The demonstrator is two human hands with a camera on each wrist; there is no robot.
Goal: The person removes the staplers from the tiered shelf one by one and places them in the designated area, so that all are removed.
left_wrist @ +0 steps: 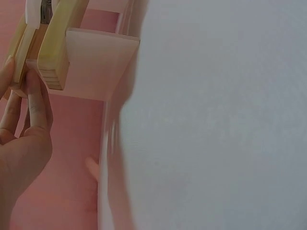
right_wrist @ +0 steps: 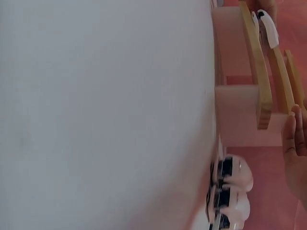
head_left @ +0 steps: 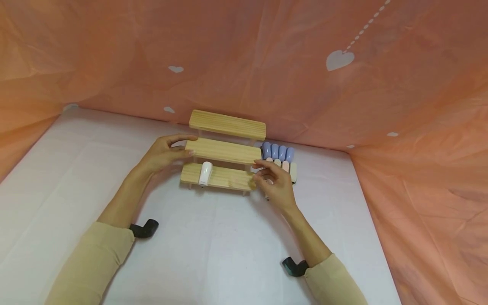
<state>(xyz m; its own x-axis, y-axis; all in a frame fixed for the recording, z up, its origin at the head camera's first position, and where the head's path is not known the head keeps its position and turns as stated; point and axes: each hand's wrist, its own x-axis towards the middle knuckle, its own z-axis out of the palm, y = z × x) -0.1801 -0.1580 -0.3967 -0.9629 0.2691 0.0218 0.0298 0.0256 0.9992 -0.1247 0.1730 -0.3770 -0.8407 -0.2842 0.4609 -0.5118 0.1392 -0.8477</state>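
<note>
A three-tier wooden display shelf (head_left: 223, 151) with translucent supports stands near the back of the table. At its left side, my left hand (head_left: 160, 154) grips the end of the middle board, thumb in front and fingers behind. My right hand (head_left: 278, 186) holds that board's right end with its fingertips. On the lowest board, left of its middle, rests a small white stapler (head_left: 205, 173). The left wrist view shows my left hand (left_wrist: 26, 143) on the board end. The right wrist view catches my right hand (right_wrist: 297, 153) partly cut off by the frame edge.
Right of the shelf lie several lilac staplers (head_left: 278, 151) in a row, with several pale pink and cream ones (head_left: 293, 171) before them, partly behind my right hand. A white cloth covers the table (head_left: 213, 250). An orange-pink curtain (head_left: 244, 63) hangs close behind the shelf.
</note>
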